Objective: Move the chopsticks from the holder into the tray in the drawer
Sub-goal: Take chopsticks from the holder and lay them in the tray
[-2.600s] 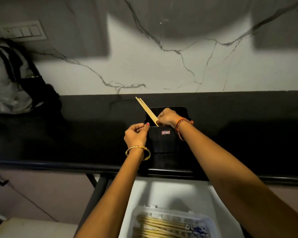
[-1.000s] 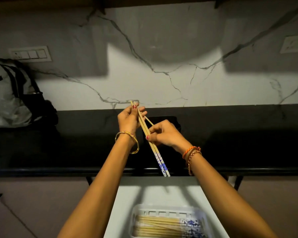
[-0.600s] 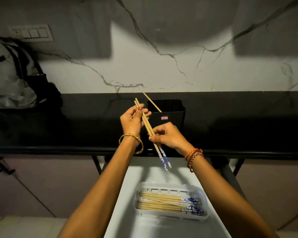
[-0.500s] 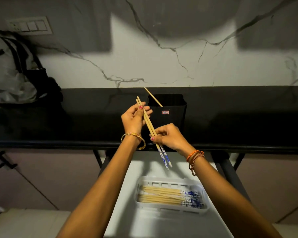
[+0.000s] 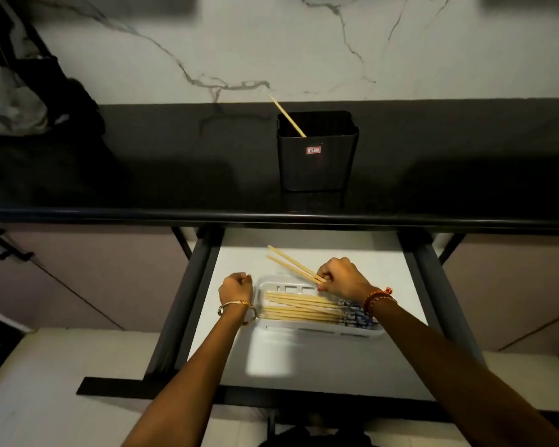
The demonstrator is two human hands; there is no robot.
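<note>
Left hand (image 5: 235, 288) curls empty beside the white plastic tray (image 5: 320, 330) in the drawer (image 5: 304, 366). Right hand (image 5: 342, 279) pinches two wooden chopsticks (image 5: 291, 264) above the tray. Beyond, a black square holder (image 5: 317, 162) on the glossy surface (image 5: 175, 175) keeps one stick (image 5: 288, 116).

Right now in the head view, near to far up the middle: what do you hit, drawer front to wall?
Drawer front edge → white tray of chopsticks → right hand holding a pair of chopsticks → black counter edge → black holder with one chopstick left → marble wall.
</note>
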